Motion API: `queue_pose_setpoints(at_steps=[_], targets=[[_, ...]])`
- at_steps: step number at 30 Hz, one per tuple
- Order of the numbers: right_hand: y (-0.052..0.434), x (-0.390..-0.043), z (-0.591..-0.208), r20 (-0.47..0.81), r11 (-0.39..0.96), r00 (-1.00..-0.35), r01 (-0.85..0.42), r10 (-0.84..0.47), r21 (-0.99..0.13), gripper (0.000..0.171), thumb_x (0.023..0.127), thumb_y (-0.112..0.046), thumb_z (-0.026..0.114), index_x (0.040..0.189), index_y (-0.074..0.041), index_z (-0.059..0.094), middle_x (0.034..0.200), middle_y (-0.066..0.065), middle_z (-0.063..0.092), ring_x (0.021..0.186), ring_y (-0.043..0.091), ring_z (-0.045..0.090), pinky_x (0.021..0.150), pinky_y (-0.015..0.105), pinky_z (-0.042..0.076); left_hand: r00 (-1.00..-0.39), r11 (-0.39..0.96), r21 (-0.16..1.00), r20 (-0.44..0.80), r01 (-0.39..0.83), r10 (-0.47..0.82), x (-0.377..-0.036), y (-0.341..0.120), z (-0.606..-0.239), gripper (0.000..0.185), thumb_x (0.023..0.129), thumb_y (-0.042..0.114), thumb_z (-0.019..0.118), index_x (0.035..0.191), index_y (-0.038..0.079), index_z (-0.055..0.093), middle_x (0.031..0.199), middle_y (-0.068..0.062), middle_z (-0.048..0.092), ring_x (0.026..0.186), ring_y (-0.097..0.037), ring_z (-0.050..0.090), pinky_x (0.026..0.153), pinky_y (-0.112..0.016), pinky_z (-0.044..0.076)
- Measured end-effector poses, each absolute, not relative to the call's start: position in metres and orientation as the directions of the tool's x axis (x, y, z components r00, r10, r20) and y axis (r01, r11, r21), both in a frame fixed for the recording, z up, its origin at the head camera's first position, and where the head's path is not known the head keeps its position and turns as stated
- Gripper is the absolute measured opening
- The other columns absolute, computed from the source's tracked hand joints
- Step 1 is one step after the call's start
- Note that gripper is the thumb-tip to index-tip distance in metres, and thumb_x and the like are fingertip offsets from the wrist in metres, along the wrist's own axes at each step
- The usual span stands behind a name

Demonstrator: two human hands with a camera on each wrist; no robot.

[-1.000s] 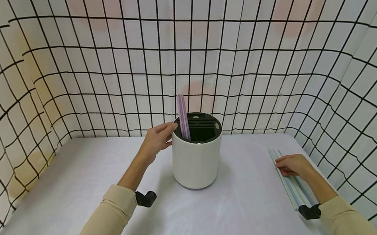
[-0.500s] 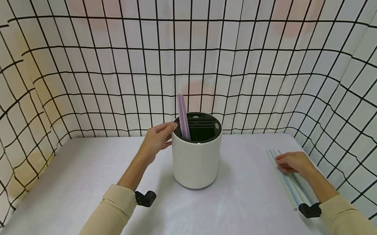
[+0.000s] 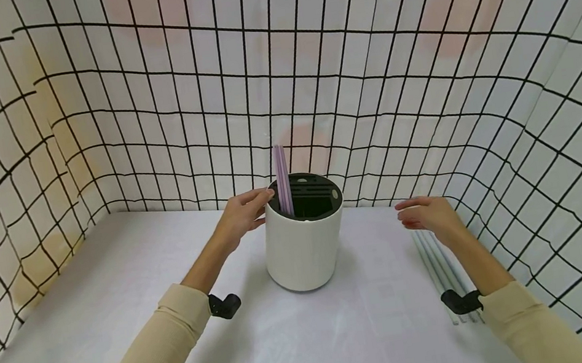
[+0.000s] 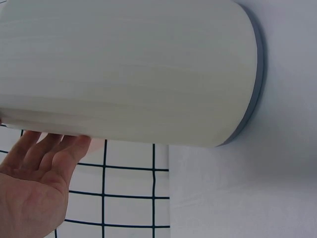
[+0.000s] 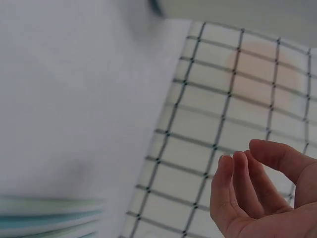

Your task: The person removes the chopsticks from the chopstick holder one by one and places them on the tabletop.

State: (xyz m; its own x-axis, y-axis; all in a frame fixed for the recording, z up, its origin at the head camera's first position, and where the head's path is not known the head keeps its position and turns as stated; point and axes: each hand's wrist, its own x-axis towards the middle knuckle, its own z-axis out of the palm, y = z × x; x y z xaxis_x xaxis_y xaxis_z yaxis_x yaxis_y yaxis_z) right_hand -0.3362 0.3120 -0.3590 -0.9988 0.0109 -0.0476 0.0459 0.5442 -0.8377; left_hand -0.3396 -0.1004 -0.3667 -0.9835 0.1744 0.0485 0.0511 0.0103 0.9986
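Observation:
A white cylindrical utensil holder (image 3: 305,254) with a black slotted top stands upright in mid-table in the head view. Several thin purple sticks (image 3: 281,176) rise from the left part of its top. My left hand (image 3: 244,213) holds the holder by its left rim, and its fingertips (image 4: 79,144) meet the outer wall in the left wrist view. My right hand (image 3: 430,218) hovers over the table on the right, fingers loosely bent and holding nothing. Beneath its wrist lie several pale green and blue sticks (image 3: 434,270), side by side.
Black wire grid panels (image 3: 233,90) backed with white sheeting enclose the table at the back and both sides. A white cloth (image 3: 315,352) covers the tabletop. The right grid (image 3: 563,168) runs close beside the right forearm.
My right hand has lifted off the pale sticks and moved away from me and slightly left. The sticks stay on the table. My left hand and the utensil holder have not moved.

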Motion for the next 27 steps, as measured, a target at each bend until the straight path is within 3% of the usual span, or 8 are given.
queue_pose_setpoints(at_steps=[7,14,20,27], targets=[[0.251,-0.329,-0.308,0.023,0.51,-0.999,-0.041,-0.043,-0.859,0.034,0.095,-0.022,0.07,0.123,-0.003,0.067,0.123,0.016,0.069,0.087,0.008,0.073,0.086,0.024,0.061,-0.984,0.009,0.999,0.047,0.049,0.17,-0.34,-0.1,-0.366,0.051,0.099,0.039,0.065,0.14,0.008,0.061,0.145,-0.009,0.059,0.135,-0.027,0.056,0.107,-0.044,0.053],[0.194,-0.324,-0.274,0.097,0.446,-0.985,-0.15,-0.14,-0.882,0.032,0.093,-0.022,0.072,0.122,-0.009,0.068,0.12,0.015,0.071,0.096,0.02,0.073,0.092,0.032,0.061,-0.984,0.021,0.999,0.04,0.044,0.174,-0.338,-0.101,-0.365,0.054,0.101,0.039,0.063,0.145,0.008,0.056,0.148,-0.009,0.056,0.138,-0.027,0.053,0.108,-0.043,0.052],[0.155,-0.321,-0.266,0.118,0.395,-0.964,-0.207,-0.237,-0.895,0.032,0.093,-0.017,0.072,0.123,-0.005,0.067,0.122,0.019,0.07,0.108,0.035,0.071,0.099,0.042,0.058,-0.983,0.024,0.998,0.047,0.052,0.18,-0.338,-0.102,-0.367,0.057,0.1,0.041,0.064,0.146,0.008,0.055,0.15,-0.01,0.055,0.139,-0.028,0.053,0.108,-0.043,0.052],[0.124,-0.324,-0.274,0.113,0.358,-0.957,-0.208,-0.268,-0.91,0.029,0.094,-0.014,0.072,0.12,-0.003,0.07,0.126,0.016,0.069,0.109,0.033,0.071,0.098,0.042,0.059,-0.984,0.013,0.999,0.047,0.05,0.172,-0.339,-0.101,-0.367,0.054,0.1,0.041,0.064,0.143,0.008,0.058,0.146,-0.011,0.059,0.135,-0.027,0.056,0.107,-0.044,0.053]])
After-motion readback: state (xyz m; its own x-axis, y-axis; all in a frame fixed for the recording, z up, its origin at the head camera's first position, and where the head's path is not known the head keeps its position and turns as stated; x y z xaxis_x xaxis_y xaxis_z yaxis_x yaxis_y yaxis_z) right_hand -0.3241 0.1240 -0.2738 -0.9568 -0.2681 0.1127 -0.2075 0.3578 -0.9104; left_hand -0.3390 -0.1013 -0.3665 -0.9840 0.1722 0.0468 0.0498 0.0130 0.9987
